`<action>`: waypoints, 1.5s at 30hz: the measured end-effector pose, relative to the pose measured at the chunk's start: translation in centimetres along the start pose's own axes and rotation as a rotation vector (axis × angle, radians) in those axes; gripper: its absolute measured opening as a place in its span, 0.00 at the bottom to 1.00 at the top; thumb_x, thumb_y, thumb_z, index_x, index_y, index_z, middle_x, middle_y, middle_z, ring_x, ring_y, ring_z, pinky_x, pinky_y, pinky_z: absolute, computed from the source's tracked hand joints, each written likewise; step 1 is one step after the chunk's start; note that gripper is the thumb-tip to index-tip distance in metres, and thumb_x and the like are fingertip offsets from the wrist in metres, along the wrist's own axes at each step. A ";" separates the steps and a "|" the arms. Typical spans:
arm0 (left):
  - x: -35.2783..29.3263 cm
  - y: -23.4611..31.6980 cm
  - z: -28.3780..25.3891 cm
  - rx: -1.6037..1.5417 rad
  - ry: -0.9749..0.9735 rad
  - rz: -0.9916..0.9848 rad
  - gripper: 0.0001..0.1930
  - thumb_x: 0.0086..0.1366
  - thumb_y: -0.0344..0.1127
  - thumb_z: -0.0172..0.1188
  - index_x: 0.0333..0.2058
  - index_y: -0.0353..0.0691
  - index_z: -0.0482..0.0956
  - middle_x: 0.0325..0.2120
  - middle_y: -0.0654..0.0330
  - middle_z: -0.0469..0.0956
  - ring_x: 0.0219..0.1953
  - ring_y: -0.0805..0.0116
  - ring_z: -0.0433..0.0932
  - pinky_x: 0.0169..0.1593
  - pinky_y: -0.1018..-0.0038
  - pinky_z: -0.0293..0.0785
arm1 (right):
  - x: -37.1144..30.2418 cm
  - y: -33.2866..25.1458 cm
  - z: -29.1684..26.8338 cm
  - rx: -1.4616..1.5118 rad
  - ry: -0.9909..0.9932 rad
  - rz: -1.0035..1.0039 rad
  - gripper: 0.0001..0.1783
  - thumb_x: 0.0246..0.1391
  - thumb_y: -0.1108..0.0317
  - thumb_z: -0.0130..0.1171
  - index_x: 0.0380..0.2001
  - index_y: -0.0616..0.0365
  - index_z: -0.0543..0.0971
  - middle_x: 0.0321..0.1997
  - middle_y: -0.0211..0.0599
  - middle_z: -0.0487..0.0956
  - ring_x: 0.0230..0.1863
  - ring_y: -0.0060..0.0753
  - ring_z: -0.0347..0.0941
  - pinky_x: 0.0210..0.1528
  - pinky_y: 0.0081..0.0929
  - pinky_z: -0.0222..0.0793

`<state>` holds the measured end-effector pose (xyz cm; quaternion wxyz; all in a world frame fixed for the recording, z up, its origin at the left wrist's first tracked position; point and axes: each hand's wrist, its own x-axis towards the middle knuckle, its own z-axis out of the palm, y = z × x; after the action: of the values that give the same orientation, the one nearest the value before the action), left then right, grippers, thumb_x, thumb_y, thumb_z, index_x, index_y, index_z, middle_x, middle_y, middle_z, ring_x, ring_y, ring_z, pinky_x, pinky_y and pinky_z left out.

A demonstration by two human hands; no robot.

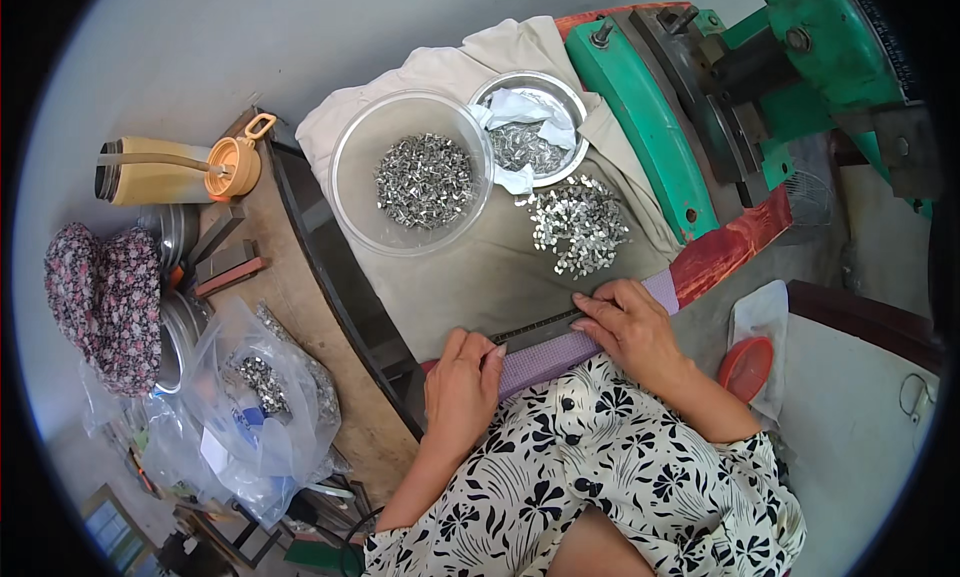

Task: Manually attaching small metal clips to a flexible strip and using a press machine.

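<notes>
Resting across the near edge of the cloth-covered bench, a long dark metal strip (535,327) lies on a purple pad (560,352), pinned at both ends. The left hand (462,387) lies flat, fingers together on one end; the right hand (632,329) presses fingertips on the other, neither gripping it. Just beyond sits a loose heap of small metal clips (578,222), then a clear bowl (352,192) and a steel dish (575,102). A careless sweep of the strip could, I think, scatter that heap toward the green press (640,127).
</notes>
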<state>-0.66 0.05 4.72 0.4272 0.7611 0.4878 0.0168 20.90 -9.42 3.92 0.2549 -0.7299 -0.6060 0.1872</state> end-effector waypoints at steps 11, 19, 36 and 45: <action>0.0 -1.3 0.6 -0.006 0.063 0.284 0.13 0.55 0.31 0.69 0.41 0.41 0.82 0.37 0.60 0.78 0.34 0.56 0.81 0.35 0.65 0.77 | -1.2 2.9 0.0 0.057 0.095 -0.295 0.18 0.41 0.67 0.74 0.39 0.56 0.84 0.37 0.33 0.80 0.36 0.36 0.75 0.36 0.32 0.73; 5.0 6.4 -1.3 0.031 0.219 0.731 0.16 0.51 0.29 0.70 0.41 0.43 0.85 0.36 0.60 0.80 0.35 0.60 0.80 0.37 0.67 0.75 | -1.0 3.4 -7.2 -0.180 0.418 -0.284 0.16 0.43 0.68 0.72 0.38 0.55 0.83 0.38 0.35 0.81 0.37 0.39 0.79 0.35 0.33 0.77; 19.7 25.0 2.9 0.485 -0.127 1.360 0.09 0.58 0.30 0.61 0.38 0.38 0.83 0.33 0.57 0.76 0.35 0.55 0.80 0.37 0.61 0.77 | -3.5 8.8 -12.1 -0.099 0.821 0.185 0.11 0.50 0.74 0.68 0.38 0.60 0.83 0.32 0.36 0.79 0.22 0.29 0.76 0.25 0.25 0.73; 16.4 22.6 3.8 0.614 -0.017 1.434 0.23 0.59 0.31 0.53 0.55 0.39 0.76 0.51 0.60 0.75 0.54 0.63 0.74 0.55 0.67 0.68 | -1.8 8.3 -11.8 -0.077 0.775 0.233 0.12 0.48 0.75 0.70 0.37 0.63 0.83 0.32 0.38 0.80 0.27 0.31 0.79 0.25 0.24 0.73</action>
<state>26.08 6.41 10.98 0.0860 0.9748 -0.1438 0.1473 34.01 -14.06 8.33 0.4139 -0.8191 -0.3851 -0.0969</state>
